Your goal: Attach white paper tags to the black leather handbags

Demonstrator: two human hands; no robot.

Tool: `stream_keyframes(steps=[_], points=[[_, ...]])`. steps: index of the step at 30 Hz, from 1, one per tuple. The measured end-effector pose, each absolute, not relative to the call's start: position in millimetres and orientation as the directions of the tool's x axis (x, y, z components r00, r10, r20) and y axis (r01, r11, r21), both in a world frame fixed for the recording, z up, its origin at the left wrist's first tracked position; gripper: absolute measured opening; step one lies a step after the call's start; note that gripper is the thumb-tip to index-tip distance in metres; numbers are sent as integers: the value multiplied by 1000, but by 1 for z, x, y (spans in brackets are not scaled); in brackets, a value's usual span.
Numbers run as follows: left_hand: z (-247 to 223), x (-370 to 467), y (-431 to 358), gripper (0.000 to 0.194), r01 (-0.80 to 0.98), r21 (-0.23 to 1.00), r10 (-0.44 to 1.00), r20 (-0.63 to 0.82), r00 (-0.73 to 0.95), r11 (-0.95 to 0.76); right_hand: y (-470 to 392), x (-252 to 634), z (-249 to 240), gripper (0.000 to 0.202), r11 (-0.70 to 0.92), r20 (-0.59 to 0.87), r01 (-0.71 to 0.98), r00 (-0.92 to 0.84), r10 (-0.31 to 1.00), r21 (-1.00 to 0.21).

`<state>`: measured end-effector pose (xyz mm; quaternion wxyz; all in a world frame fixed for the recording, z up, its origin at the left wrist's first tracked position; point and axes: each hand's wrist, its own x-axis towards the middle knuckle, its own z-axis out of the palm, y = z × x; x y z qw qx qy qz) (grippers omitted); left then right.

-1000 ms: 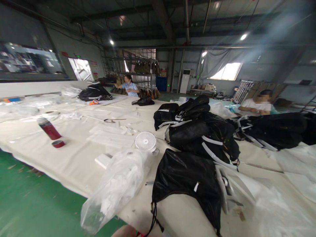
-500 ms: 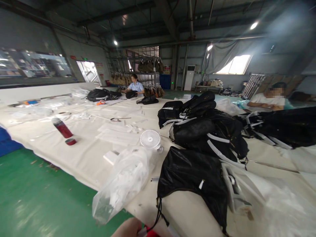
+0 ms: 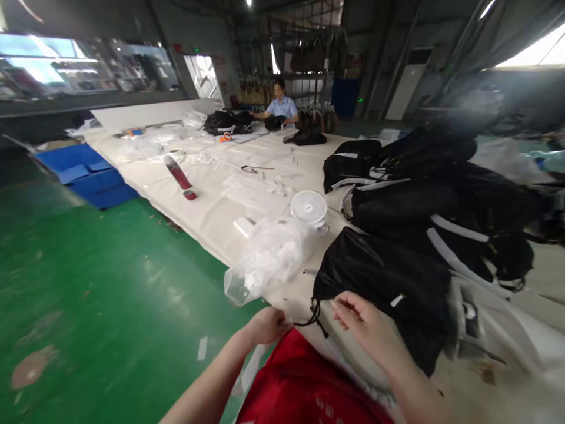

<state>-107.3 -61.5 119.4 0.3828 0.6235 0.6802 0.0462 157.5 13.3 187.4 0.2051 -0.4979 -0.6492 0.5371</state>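
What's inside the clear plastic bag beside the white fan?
Crumpled white pieces show through the clear plastic bag. What they are can't be made out, and whatever lies beneath them is covered.

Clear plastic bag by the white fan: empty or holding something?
Holding something: bunched white material shows through the clear plastic bag, which bulges beside the white fan.

From my station I see my left forearm [image 3: 212,374] slant up from the bottom edge, wrist slightly bent, my left hand [image 3: 266,325] closed with its fingertips pinched together. My right forearm [image 3: 408,374] angles in from the lower right, and my right hand [image 3: 364,321] hovers apart from the left, fingers loosely half-curled, both arms bare
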Motion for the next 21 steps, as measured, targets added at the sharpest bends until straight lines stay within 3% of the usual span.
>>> stream_keyframes(steps=[5, 10, 15, 21], points=[[115, -116, -83, 27, 725, 644, 884, -456, 107, 244, 8, 117, 111, 34, -415, -565, 402, -405, 719, -816], [121, -116, -95, 32, 660, 708, 906, -413, 96, 253, 9, 101, 83, 33, -644, -635, 141, -416, 651, -752], [131, -108, -93, 31, 630, 741, 931, -358, 76, 233, 17, 81, 83, 27, -705, -638, -7, -419, 646, -709], [135, -98, -79, 30, 775, 588, 937, -349, -15, 232, 16, 76, 81, 21, -720, -649, -26, -409, 641, -694]])
